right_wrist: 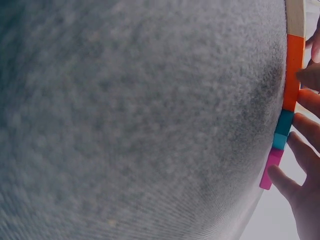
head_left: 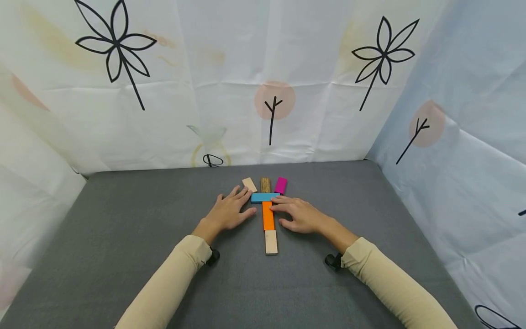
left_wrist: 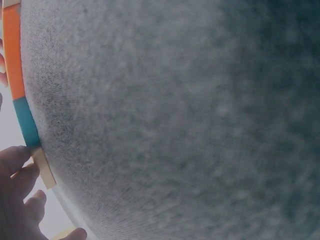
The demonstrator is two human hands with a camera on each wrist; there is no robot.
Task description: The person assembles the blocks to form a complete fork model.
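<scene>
Flat wooden blocks lie in a branching figure on the grey table. A blue block (head_left: 259,197) lies crosswise, with an orange block (head_left: 268,217) and a plain wooden block (head_left: 271,243) in line below it. Above it fan out a slanted plain block (head_left: 249,184), a brown grained block (head_left: 265,185) and a magenta block (head_left: 281,185). My left hand (head_left: 228,211) has its fingers spread, fingertips right at the slanted block and the blue block's left end. The relaxed fingers of my right hand (head_left: 302,215) reach the blue block's right end and the orange block's upper edge.
A grey cloth-covered table (head_left: 144,237) spreads around the figure. White printed fabric (head_left: 230,91) hangs behind it and at both sides. Black wrist devices (head_left: 334,262) sit below both forearms near the cuffs.
</scene>
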